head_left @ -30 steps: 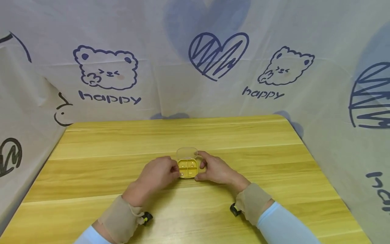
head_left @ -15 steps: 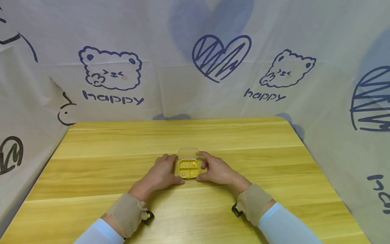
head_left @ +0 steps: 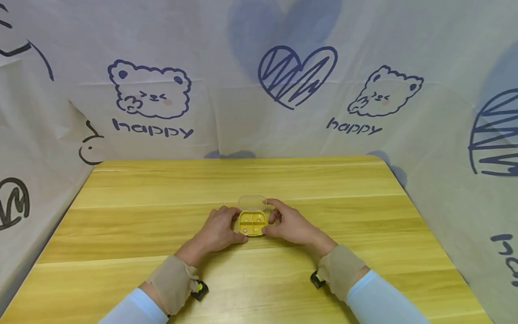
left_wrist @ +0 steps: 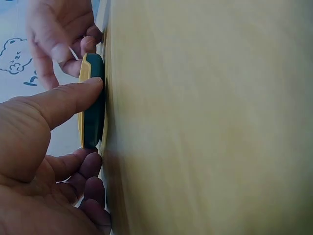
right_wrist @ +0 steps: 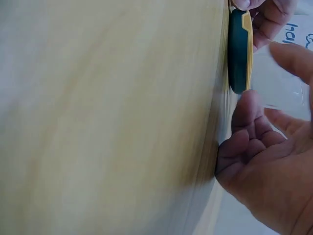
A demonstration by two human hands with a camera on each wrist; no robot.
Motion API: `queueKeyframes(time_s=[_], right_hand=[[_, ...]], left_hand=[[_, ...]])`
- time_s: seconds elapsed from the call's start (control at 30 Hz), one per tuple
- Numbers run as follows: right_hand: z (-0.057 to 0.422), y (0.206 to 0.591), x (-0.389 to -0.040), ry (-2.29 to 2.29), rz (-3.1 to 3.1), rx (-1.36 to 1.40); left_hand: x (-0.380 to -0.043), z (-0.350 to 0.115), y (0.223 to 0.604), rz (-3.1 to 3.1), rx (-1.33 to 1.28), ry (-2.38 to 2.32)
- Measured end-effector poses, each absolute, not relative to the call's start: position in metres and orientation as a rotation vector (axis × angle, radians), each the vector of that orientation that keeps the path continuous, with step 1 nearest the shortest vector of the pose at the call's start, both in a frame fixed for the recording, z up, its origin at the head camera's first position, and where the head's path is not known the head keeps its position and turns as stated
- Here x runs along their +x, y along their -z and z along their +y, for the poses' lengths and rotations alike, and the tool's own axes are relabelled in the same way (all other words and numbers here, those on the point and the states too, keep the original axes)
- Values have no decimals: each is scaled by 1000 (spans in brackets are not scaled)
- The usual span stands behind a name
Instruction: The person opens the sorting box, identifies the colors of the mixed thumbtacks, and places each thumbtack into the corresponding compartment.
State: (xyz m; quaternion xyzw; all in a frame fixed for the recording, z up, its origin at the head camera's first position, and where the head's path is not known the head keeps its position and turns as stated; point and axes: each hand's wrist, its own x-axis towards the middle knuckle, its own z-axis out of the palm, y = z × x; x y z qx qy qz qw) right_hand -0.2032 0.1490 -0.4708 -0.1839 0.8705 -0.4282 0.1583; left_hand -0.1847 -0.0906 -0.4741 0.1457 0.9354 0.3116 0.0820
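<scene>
A yellow pill box [head_left: 252,223] lies on the table with its clear lid [head_left: 252,203] raised at the back. Dividers split it into several compartments with small round pieces inside. Seen side-on in the left wrist view, the pill box [left_wrist: 92,110] has a dark green base. My left hand [head_left: 218,228] holds it at the left, thumb across the front and fingers curled by the side. At the right, my right hand [head_left: 293,223] has its index finger beside the lid and its thumb lifted near the front corner. Its curled middle finger [right_wrist: 248,105] meets the box's end.
The wood-grain table [head_left: 344,193] extends around both hands. Behind it hangs a pale cloth [head_left: 226,108] printed with bears, hearts and lettering, which also runs along both sides. Each wrist wears a beige wrap [head_left: 171,284] with a small black camera [head_left: 199,290].
My left hand has gone from pinched fingertips over the left compartments to fingers spread along the box's left side, thumb at the front. My right thumb has risen slightly. The lid stays up.
</scene>
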Motion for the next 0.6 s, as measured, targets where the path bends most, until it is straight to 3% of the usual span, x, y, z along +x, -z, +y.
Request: queueKeyframes(time_s=[0.27,0.6], right_hand=[[155,469,-209,1670,2374,-328],[148,463,-213,1799,2323,-222]], left_hand=[[-184,-86,477,2795,388,-939],[-184,-79,476,2811,312,-911]])
